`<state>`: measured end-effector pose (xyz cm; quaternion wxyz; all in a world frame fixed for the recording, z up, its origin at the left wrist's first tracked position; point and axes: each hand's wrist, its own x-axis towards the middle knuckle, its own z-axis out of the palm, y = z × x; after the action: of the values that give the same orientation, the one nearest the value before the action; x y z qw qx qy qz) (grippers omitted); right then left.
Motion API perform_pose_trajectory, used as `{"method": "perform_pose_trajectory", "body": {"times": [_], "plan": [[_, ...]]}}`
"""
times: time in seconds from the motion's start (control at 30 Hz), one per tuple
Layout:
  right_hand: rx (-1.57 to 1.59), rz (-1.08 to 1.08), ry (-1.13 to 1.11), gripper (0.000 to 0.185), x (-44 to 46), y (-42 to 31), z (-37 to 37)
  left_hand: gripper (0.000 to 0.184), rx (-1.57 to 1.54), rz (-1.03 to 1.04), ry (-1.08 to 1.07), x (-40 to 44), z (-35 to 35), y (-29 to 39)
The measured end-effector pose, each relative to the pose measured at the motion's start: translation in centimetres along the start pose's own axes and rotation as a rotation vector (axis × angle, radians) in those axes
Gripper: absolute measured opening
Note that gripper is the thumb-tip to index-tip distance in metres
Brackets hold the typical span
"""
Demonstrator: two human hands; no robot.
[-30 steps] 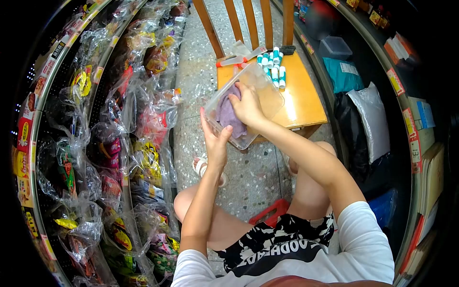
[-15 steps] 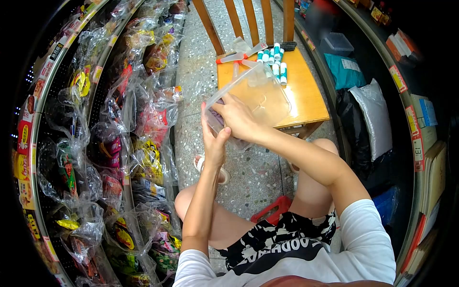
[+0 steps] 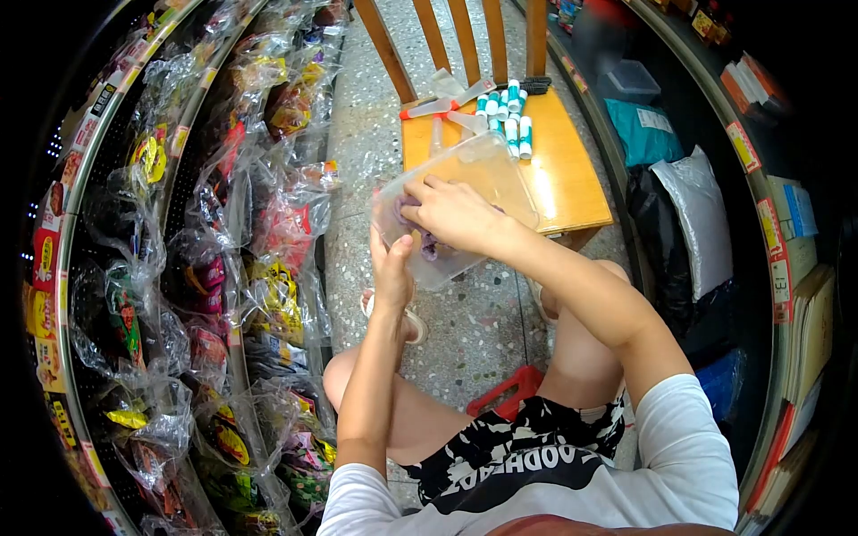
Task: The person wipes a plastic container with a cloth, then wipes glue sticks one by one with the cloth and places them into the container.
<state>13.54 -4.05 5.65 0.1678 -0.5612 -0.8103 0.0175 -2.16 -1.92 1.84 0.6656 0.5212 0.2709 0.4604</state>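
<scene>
A clear plastic box (image 3: 505, 183) is held tilted in front of the wooden chair, its near left side gripped by my left hand (image 3: 391, 268). Inside the box, my right hand (image 3: 447, 213) presses a purple cloth (image 3: 429, 247) against the wall, its fingers curled and the cloth mostly hidden beneath them. On the chair seat (image 3: 572, 179) behind the box lie several white and teal tubes (image 3: 511, 131), some clear bottles with orange-red caps (image 3: 429, 109) and a black brush (image 3: 536, 86).
Shelves of plastic-wrapped packets (image 3: 277, 299) run along the left. On the right shelf are a teal parcel (image 3: 642, 132), a silver-grey parcel (image 3: 697, 223) and a lidded clear container (image 3: 633, 79). A red plastic object (image 3: 509, 393) stands on the floor between the legs.
My right hand has moved with the cloth, first toward the box's left corner, then slightly right. The cloth is more bunched, and the box is tilted differently in my left hand.
</scene>
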Motion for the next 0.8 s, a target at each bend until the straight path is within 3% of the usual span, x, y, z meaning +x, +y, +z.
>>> {"method": "perform_pose_trajectory", "body": {"times": [0.07, 0.17, 0.37, 0.5, 0.8], "plan": [[-0.011, -0.011, 0.148, 0.042, -0.4, 0.0, 0.3, 0.1, 0.01, 0.0, -0.007, 0.1, 0.1, 0.3], [-0.047, -0.012, 0.163, 0.049, -0.2, 0.3, 1.0, 0.099, 0.014, -0.008, -0.026, -0.1, 0.2, 0.3], [0.04, 0.375, 0.057, 0.047, -0.1, -2.7, 0.8, 0.097, 0.044, 0.008, -0.065, -0.1, 0.8, -0.1], [0.143, 0.149, 0.035, 0.044, 0.2, 0.2, 1.0, 0.098, 0.032, -0.041, -0.059, -0.7, 0.4, 0.6], [0.071, 0.004, -0.035, 0.03, -0.1, 0.8, 0.8, 0.098, 0.039, -0.017, -0.029, -0.8, -0.3, 0.3]]}}
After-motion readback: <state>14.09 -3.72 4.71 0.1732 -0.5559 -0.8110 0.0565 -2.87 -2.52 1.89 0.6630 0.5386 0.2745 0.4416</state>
